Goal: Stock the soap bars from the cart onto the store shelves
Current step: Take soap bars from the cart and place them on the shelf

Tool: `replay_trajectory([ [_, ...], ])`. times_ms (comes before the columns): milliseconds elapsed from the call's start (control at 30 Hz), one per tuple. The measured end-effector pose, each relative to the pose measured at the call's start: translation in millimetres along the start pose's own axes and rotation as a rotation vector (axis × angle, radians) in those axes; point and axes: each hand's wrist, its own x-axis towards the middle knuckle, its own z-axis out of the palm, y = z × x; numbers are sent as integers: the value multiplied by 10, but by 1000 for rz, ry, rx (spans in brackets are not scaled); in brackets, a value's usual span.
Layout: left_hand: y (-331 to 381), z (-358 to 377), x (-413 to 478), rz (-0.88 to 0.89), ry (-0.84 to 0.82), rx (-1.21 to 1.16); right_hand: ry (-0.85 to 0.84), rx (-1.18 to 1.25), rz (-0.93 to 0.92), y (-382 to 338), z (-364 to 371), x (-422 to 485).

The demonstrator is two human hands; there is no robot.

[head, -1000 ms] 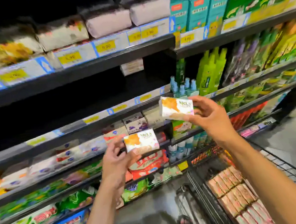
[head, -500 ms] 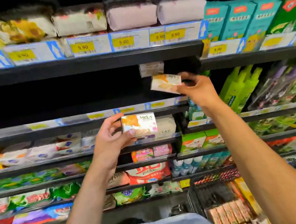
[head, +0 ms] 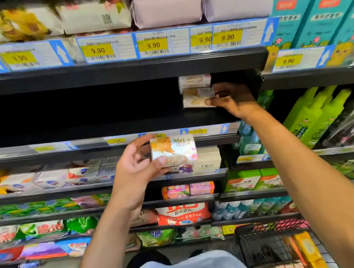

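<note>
Two soap bars are in hand at once, and the placing step is what is going on. Largest in sight is the shelving, dark metal tiers across the whole frame with yellow price tags along the lips and soft wrapped packs on the top tier. The second tier from the top is a deep, dark, mostly bare bay at centre. At the lower right corner stands the wire cart, black mesh, with rows of boxed bars showing inside. The right hand, at centre right and reached into that dark bay, has its grip closed on a soap bar, a flat rectangular glossy box, pressed up just under another boxed bar already sitting there; whether it rests on the shelf floor I cannot tell, the shadow swallows it. The left hand, at middle frame, grips a second soap bar by its left end, thumb on top and fingers beneath, held in front of the third tier and not yet shelved. By my reading, the next move calls for the right hand to let go with the box squared to its neighbour, then for the left bar to be lifted into the same bay alongside.
</note>
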Motion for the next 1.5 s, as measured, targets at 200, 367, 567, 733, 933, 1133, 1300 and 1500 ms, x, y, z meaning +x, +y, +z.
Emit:
replay_trajectory([
  [200, 14, -26, 12, 7, -1, 9, 61, -11, -19, -3, 59, 91],
  [367, 46, -27, -30, 18, 0, 3, 78, -33, -58, -57, 90, 108],
  [567, 97, -38, -96, 29, 7, -3, 77, -85, -54, -88, 86, 156],
  [733, 151, -11, -138, 25, 17, -22, 65, 37, -50, -94, -44, -34],
  [933, 186, 87, -151, 16, 37, 9, -18, 250, -80, -253, -257, -843],
  [1133, 250, 249, -128, 10, 19, -3, -134, -83, -348, -493, -230, -1448],
  [1300, 344, 414, -59, 59, -15, 31, -211, -110, -405, -606, -173, -1415],
  [1500, 322, 443, 130, 212, -34, 299, -176, -68, -368, -572, -205, -1185],
])
